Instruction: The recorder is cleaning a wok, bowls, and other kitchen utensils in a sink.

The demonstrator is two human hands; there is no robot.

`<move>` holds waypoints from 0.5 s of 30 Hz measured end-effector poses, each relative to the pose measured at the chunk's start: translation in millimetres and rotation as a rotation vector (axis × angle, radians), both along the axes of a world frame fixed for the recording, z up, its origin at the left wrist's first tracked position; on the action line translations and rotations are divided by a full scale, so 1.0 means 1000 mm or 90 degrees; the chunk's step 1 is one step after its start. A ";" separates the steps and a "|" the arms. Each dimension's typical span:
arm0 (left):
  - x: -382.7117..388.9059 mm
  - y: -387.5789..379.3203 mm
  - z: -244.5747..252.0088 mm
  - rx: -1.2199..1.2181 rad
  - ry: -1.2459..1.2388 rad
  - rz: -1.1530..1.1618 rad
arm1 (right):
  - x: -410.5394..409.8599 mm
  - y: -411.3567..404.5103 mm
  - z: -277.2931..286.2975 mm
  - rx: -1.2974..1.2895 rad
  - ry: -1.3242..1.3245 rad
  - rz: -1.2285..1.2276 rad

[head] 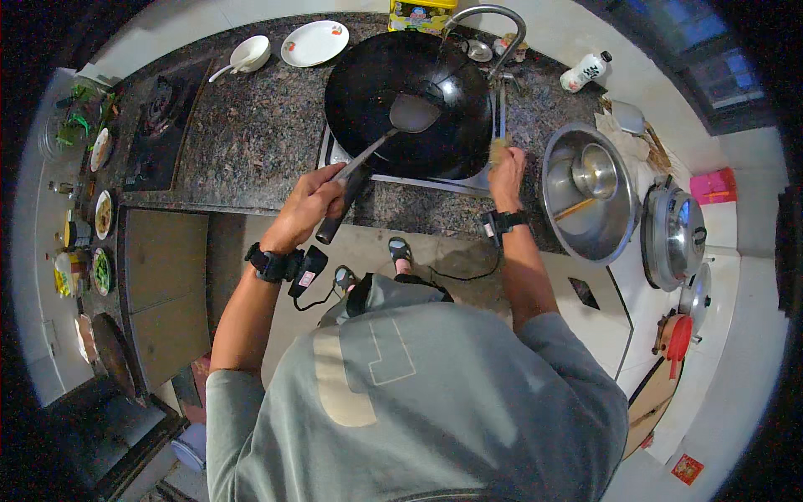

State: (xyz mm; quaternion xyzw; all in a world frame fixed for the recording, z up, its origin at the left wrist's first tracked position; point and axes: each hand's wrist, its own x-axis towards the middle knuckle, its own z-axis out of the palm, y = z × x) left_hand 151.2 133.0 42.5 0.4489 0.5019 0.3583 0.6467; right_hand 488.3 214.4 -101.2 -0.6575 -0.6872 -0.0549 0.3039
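Observation:
A large black wok (367,94) rests over the sink (408,182), its handle pointing towards me. Above it curves a metal faucet (517,31), with what looks like water falling from its spout into the wok. My left hand (307,207) grips the shaft of a metal wok spatula (415,114), whose blade lies over the inside of the wok. Beside the wok's right rim, my right hand (507,176) is closed on a tan scrubbing brush (499,150); only its bristly end shows above the fingers.
Left of the wok stand a white plate (315,44), a bowl with a spoon (251,53) and a gas stove (157,132). To the right are a steel basin (590,232) holding a smaller bowl, a plastic bottle (584,72) and a lidded pot (677,238). A yellow-lidded tub (420,16) stands behind.

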 end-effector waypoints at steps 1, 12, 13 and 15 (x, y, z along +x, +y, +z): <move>0.001 0.000 0.001 -0.001 -0.001 -0.002 | 0.009 0.001 -0.004 -0.001 -0.001 -0.002; -0.008 0.004 -0.008 0.016 0.034 -0.037 | 0.013 -0.001 0.005 -0.286 -0.064 0.156; -0.005 0.004 -0.009 0.019 0.035 -0.040 | 0.019 -0.002 0.000 -0.283 -0.063 0.153; 0.004 0.003 -0.010 -0.003 0.026 0.013 | 0.025 -0.005 -0.012 -0.021 -0.124 -0.020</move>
